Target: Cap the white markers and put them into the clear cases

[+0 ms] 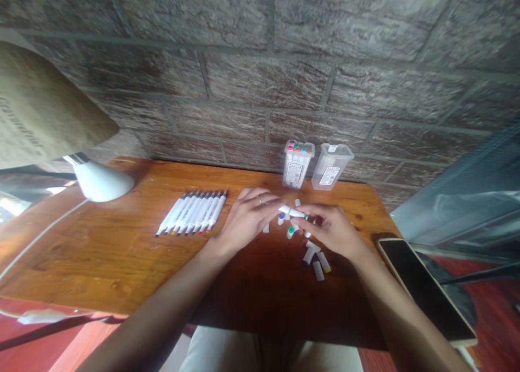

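A white marker (291, 211) is held nearly level between my two hands above the table. My left hand (252, 212), with a ring on one finger, pinches its left end. The fingers of my right hand (329, 226) close on its right end, where a bit of green shows. Loose white marker caps with coloured ends lie below and in front of my hands, among them a green-topped cap (290, 232) and a yellow-ended cap (324, 262). To the left, several uncapped markers (193, 212) lie side by side in a row.
A clear case of markers (298, 166) stands at the back beside a second clear case (331, 169) with no markers visible. A lamp (103, 180) is at the left on the wooden table (122, 253). A tablet-like device (426, 291) lies at the right edge; a brick wall rises behind.
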Tool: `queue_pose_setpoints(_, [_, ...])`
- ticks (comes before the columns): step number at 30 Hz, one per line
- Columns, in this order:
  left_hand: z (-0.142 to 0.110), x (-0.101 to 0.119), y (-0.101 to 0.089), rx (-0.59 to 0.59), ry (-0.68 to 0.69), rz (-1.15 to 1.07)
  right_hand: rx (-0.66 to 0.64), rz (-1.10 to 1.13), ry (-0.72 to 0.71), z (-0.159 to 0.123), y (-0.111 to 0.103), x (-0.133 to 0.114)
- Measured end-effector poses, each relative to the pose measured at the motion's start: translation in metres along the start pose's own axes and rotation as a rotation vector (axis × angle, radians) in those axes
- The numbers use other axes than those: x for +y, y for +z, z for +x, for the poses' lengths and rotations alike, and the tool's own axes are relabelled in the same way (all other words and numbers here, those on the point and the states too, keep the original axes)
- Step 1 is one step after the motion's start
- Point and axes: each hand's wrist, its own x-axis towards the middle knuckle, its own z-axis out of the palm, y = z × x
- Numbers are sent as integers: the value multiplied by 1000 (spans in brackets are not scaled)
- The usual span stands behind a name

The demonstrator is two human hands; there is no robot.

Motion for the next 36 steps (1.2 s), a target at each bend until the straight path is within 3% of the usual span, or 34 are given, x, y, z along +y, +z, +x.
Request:
queue_pose_setpoints(3, [1,7,1,88,3,151,20,-41,-16,1,7,-2])
queue_pose_setpoints(9, [4,27,6,177,-64,295,78,206,83,0,15,-2])
queue_pose_setpoints(12, [4,29,5,150,-96,265,79,323,163,0,16,1])
queue_pose_setpoints(17, [1,21,8,82,-39,246,56,427,211,2,18,2])
queue_pose_setpoints(25, [2,27,9,233,-135,-245,85,434,223,2,18,-4])
queue_pose_setpoints(31, [13,40,19,577,-548,-700,187,415,259,1,29,-10])
queue_pose_setpoints(34, [20,41,24,745,-656,-897,220,402,218,-1,33,-15])
queue_pose_setpoints(36, [23,38,24,764,-698,-1015,221,341,174,-2,34,-16])
